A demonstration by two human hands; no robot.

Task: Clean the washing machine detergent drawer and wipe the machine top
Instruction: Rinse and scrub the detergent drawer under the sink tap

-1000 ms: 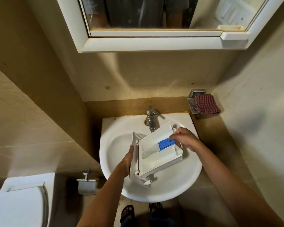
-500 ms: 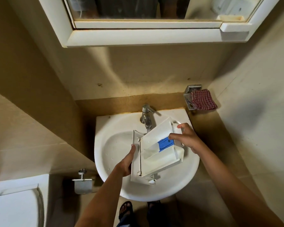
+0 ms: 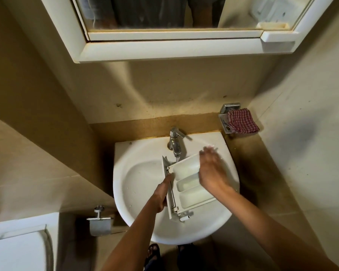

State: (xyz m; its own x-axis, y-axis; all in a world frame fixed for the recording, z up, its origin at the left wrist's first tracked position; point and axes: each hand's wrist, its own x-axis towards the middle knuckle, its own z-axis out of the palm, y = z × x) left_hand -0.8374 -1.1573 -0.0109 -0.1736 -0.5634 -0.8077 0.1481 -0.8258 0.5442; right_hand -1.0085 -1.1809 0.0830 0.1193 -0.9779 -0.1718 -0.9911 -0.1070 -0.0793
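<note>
Gripping drawer [image 3: 192, 194] front in curled left hand [image 3: 161, 192], above sink [image 3: 139, 184], tap [image 3: 175, 145] just beyond. Laying right hand [image 3: 209, 169] flat, fingers straight though blurred, across drawer's far end, right of left hand.

So the detergent drawer [image 3: 192, 190] is white plastic with three long compartments side by side, all open side up. It sits tilted across the sink [image 3: 125, 153] bowl, with its top corner right under the tap [image 3: 175, 143]. The flat front panel faces left, where the left hand [image 3: 162, 194] grips it. The right hand [image 3: 209, 171] lies over the other end, a bit blurred.
</note>
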